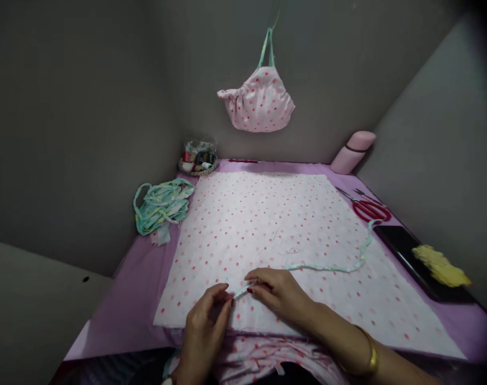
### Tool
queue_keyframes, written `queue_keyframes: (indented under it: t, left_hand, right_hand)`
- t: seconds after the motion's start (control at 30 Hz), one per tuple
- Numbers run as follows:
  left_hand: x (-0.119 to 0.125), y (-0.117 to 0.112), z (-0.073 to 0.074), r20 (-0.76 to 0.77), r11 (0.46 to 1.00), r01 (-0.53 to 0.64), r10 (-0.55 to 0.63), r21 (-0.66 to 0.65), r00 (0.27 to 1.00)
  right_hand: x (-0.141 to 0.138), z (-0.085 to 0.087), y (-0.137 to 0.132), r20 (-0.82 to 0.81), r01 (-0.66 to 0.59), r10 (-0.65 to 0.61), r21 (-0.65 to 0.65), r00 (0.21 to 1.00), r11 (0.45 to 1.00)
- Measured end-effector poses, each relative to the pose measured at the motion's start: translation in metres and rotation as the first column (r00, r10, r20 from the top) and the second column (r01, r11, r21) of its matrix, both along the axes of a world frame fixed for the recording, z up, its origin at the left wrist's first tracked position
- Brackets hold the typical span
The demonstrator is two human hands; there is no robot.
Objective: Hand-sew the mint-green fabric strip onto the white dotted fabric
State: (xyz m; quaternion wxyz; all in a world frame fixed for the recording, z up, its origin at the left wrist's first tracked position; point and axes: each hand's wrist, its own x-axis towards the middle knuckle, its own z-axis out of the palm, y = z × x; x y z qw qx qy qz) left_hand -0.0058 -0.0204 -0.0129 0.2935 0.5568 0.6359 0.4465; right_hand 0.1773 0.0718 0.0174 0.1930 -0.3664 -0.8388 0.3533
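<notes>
My left hand [207, 321] and my right hand [279, 291] are near the front edge of the table, a short gap apart. A thin pale green fabric strip [240, 293] is stretched between them, each hand pinching it between thumb and fingers. Past my right hand the long tail of the strip [327, 268] runs right and curves up toward the scissors. Beneath both hands lies a white cloth with red dots [251, 214], spread flat. Some loose thread [289, 251] rests on it. More dotted pink fabric [275, 355] is bunched at my lap.
Left stands a heap of green fabric strips [163, 206], with a basket of thread spools [198, 160] behind. Red-handled scissors [371, 210], a black phone-like slab [407, 256] with yellow material [441, 266], and a pink bottle [352, 153] are right. A dotted fabric piece [263, 101] hangs at the back.
</notes>
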Motion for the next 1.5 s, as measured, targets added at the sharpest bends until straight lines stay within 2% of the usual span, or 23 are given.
queue_keyframes:
  t: [0.2,0.3,0.43,0.5,0.57,0.67,0.73,0.93,1.03,1.2,1.37,1.43,1.5]
  left_hand:
    - [-0.001,0.005,0.01,0.117,0.995,0.067,-0.058,-0.074,0.991]
    - [-0.001,0.005,0.013,0.124,0.993,0.073,-0.062,-0.087,0.99]
    - [0.0,0.005,0.012,0.115,0.995,0.051,-0.041,-0.083,0.992]
    - [0.0,0.005,0.012,0.111,0.996,0.045,-0.036,-0.074,0.993]
    - [0.0,0.005,0.011,0.109,0.996,0.049,-0.041,-0.071,0.993]
    - [0.0,0.005,0.01,0.107,0.996,0.054,-0.047,-0.067,0.993]
    - [-0.001,0.005,0.01,0.106,0.996,0.055,-0.048,-0.067,0.993]
    - [-0.001,0.004,0.01,0.083,0.997,0.044,-0.039,-0.064,0.996]
    - [-0.001,0.004,0.01,0.078,0.997,0.042,-0.038,-0.059,0.996]
    - [0.0,0.004,0.009,0.074,0.997,0.045,-0.04,-0.056,0.996]
    - [0.0,0.004,0.009,0.07,0.999,0.018,-0.016,-0.038,0.997]
    - [0.0,0.004,0.009,0.063,1.0,0.013,-0.012,-0.026,0.998]
    - [0.001,0.003,0.009,0.059,1.0,0.012,-0.011,-0.019,0.998]
  right_hand:
    - [-0.021,-0.005,-0.006,-0.106,-0.093,0.09,-0.023,0.99,0.995]
    - [-0.025,-0.008,-0.006,-0.169,-0.042,0.03,-0.064,0.985,0.997]
    - [-0.022,-0.007,-0.002,-0.176,0.065,-0.091,-0.151,0.98,0.986]
    - [-0.02,-0.006,-0.001,-0.175,0.072,-0.102,-0.172,0.979,0.982]
    - [-0.019,-0.006,-0.003,-0.155,0.05,-0.072,-0.144,0.985,0.988]
    - [-0.02,-0.008,-0.009,-0.137,-0.042,0.04,-0.01,0.99,0.999]
    - [-0.022,-0.009,-0.012,-0.161,-0.067,0.072,0.04,0.984,0.997]
    - [-0.02,-0.008,-0.006,-0.227,0.102,-0.138,-0.164,0.964,0.981]
    - [-0.017,-0.007,-0.005,-0.237,0.121,-0.171,-0.21,0.956,0.97]
    - [-0.017,-0.005,-0.004,-0.257,0.116,-0.173,-0.224,0.951,0.968]
    - [-0.013,0.001,0.01,-0.227,0.299,-0.336,-0.182,0.914,0.937]
    - [-0.012,0.004,0.011,-0.196,0.299,-0.319,-0.124,0.927,0.946]
    - [-0.013,0.006,0.006,-0.174,0.242,-0.251,-0.07,0.952,0.968]
